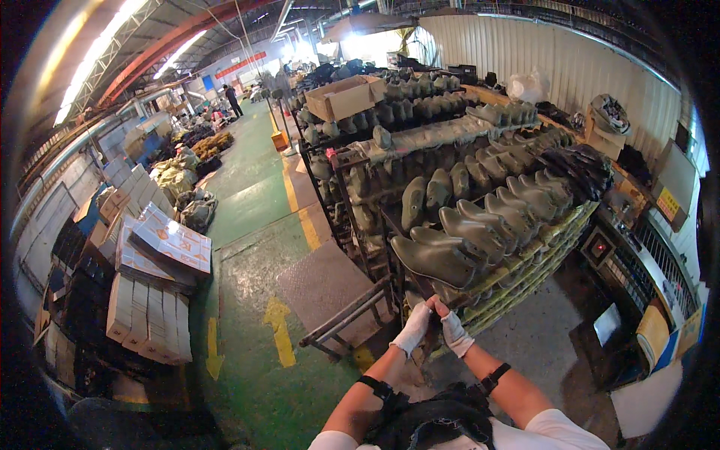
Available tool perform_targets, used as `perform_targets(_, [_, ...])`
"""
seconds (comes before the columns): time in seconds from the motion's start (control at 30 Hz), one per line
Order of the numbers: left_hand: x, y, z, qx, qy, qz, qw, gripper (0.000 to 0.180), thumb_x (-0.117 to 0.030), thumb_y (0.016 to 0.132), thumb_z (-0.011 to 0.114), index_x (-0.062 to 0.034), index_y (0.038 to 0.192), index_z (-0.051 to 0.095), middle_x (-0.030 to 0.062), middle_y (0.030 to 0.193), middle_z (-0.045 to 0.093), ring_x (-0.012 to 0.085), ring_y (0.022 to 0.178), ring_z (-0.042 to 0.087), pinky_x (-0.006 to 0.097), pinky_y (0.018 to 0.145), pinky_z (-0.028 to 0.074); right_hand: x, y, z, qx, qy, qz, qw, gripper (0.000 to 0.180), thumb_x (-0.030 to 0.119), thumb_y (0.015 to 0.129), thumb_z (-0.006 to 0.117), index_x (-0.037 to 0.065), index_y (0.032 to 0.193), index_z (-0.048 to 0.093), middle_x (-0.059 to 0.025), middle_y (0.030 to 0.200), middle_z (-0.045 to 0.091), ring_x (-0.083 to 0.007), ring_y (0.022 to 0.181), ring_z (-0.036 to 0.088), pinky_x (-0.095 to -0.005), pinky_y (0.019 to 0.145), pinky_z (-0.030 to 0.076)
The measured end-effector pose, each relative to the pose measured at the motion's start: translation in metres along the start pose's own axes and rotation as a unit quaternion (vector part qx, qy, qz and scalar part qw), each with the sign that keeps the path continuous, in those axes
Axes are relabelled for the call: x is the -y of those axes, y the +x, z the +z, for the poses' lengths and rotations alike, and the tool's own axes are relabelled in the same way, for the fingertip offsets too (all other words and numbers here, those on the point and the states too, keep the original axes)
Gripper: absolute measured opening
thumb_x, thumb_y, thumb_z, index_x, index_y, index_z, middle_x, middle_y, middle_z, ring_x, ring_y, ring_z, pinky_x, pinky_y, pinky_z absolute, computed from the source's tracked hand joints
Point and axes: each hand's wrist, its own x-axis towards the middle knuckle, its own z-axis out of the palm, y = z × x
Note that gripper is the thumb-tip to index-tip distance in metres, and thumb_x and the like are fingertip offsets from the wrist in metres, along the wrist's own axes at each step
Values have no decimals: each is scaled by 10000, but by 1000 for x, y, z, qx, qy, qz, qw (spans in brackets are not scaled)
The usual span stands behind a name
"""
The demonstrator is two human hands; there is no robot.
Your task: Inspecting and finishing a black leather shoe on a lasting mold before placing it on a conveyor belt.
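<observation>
My left hand point(415, 328) and my right hand point(454, 330), both in white gloves with bare fingertips, meet at the near corner of a shoe rack point(420, 289). Their fingers look closed and bunched together; whether they grip the rack's frame or something small is too little to make out. Just beyond them, rows of olive-green shoe-shaped pieces point(435, 260) fill the top tier, toes pointing left. Below, the rack's lower tiers have yellowish edges point(517, 289) and hold more pieces, mostly hidden.
A metal platform cart point(330, 292) with a tubular handle stands left of the rack. Further back are more loaded racks and an open cardboard box point(345, 97). Stacked cartons point(150, 319) line the left side of the green walkway point(255, 232). A distant person point(233, 100) stands there.
</observation>
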Motion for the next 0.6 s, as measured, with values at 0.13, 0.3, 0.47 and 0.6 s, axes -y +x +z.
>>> perform_targets(0.13, [11,3,-25,10,85,172,981,483,-499,951,535,-32,1026,633,-23,966,617,102,883,539,285,797,425,30,0,24,-39,79,53,995,545,370,1033,393,-13,1418,432,-86,1458,453,-186,1352,406,-319,1144,284])
perform_targets(0.3, [9,2,-14,3,96,151,984,506,-497,967,512,-15,1071,629,-20,989,616,106,926,529,281,839,407,23,3,15,-51,81,30,995,562,395,1013,442,-12,1401,458,-84,1444,465,-175,1339,421,-313,1142,289])
perform_targets(0.47, [13,1,-16,47,64,186,979,518,-431,987,505,-2,1273,563,15,1161,600,134,1073,526,288,949,391,7,3,8,-44,66,-12,997,566,380,1010,458,-14,1415,433,-99,1460,445,-176,1345,419,-315,1150,284])
perform_targets(0.6, [16,1,-23,57,62,181,980,549,-417,988,505,-3,1348,510,25,1235,576,148,1132,516,292,993,373,13,4,12,-44,89,16,995,552,368,1020,438,-15,1417,428,-99,1463,441,-178,1345,421,-313,1148,288])
